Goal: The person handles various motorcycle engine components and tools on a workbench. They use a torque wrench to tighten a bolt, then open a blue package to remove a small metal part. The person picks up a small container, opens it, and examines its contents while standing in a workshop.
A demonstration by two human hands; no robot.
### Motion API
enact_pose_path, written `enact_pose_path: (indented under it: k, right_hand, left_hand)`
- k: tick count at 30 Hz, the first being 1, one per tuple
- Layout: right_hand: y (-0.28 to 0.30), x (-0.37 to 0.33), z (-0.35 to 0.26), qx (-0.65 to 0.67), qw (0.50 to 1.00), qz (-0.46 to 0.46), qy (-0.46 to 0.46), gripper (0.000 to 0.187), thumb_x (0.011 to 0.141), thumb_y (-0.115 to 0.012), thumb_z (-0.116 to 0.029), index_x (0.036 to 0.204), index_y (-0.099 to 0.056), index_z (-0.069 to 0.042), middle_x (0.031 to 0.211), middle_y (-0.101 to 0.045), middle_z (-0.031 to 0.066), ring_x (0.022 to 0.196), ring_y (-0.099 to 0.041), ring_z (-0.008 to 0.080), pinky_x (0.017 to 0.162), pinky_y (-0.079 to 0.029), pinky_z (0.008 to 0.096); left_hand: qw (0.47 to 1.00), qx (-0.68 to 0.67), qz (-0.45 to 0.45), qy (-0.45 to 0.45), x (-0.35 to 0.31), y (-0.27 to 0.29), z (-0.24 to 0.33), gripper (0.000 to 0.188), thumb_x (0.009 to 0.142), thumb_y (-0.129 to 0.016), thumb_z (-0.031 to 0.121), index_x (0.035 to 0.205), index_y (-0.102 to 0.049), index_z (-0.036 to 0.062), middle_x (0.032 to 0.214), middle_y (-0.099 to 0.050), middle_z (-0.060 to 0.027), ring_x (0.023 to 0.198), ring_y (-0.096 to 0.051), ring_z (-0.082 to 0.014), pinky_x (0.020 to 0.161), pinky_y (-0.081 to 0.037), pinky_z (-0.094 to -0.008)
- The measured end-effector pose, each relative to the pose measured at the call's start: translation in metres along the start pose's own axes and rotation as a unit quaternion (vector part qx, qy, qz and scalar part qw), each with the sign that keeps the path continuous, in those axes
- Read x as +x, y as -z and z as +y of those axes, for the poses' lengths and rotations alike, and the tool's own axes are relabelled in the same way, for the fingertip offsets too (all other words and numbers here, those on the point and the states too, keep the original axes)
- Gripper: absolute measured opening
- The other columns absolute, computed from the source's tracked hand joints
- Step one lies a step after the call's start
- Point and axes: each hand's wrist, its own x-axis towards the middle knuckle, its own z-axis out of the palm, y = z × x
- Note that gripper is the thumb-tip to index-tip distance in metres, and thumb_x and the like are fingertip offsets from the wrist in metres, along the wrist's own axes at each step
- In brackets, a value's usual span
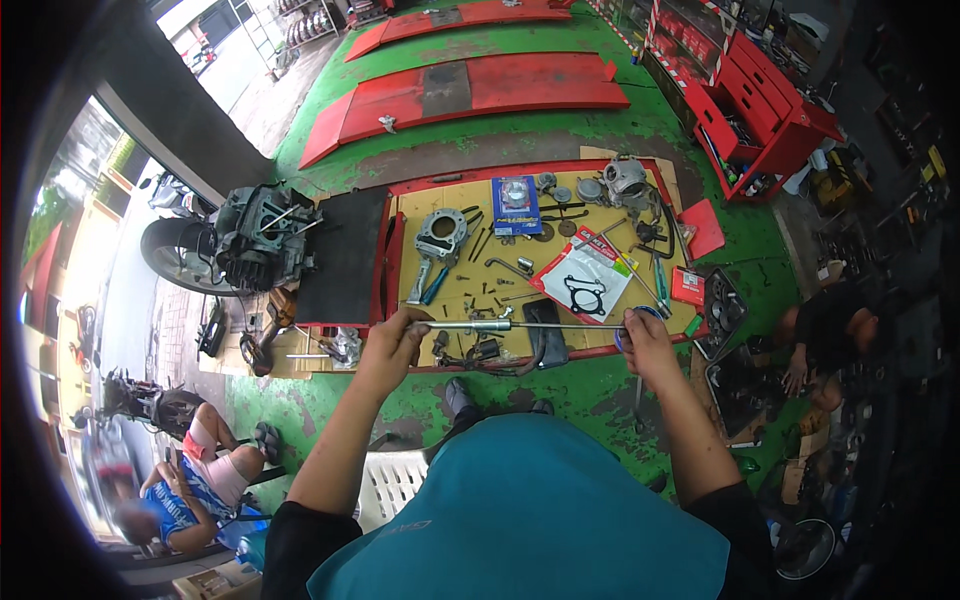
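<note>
Across the middle of the frame, I hold a metal rod level between both hands. At its left end, my left hand has its fingers closed around it; at its right end, my right hand is curled tight, pinching it beside a blue part, though I cannot tell how each finger wraps there. Beyond the rod, cardboard carries a cylinder left of centre, a gasket pack right of centre and a blue pack above them. An engine stands at the left, a red cabinet at the upper right.
</note>
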Motion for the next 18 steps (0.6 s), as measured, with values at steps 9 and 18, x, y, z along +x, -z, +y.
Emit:
enact_pose_path:
  k: [9, 18]
  right_hand:
    - [-0.01, -0.014, 0.011, -0.221, 0.872, 0.098, 0.426, 0.02, 0.102, -0.053, -0.017, 0.087, -0.057, -0.005, 0.063, -0.053, 0.0088, 0.05, -0.054, 0.0259, 0.049, -0.042, 0.0354]
    - [-0.013, -0.008, 0.031, 0.055, 0.995, -0.058, -0.062, 0.027, 0.105, -0.053, -0.034, 0.091, -0.055, -0.011, 0.061, -0.043, -0.0007, 0.049, -0.04, 0.01, 0.043, -0.031, 0.0295]
  left_hand:
    - [0.95, -0.218, -0.073, 0.21, -0.005, 0.003, -0.003, 0.03, 0.105, -0.056, 0.021, 0.128, -0.047, 0.0031, 0.085, -0.065, -0.0099, 0.074, -0.069, -0.0191, 0.062, -0.053, -0.0297]
    - [0.944, -0.322, 0.069, 0.016, -0.015, -0.015, -0.025, 0.047, 0.107, -0.046, 0.018, 0.148, -0.034, -0.0009, 0.116, -0.067, -0.0205, 0.109, -0.069, -0.0306, 0.094, -0.058, -0.0393]
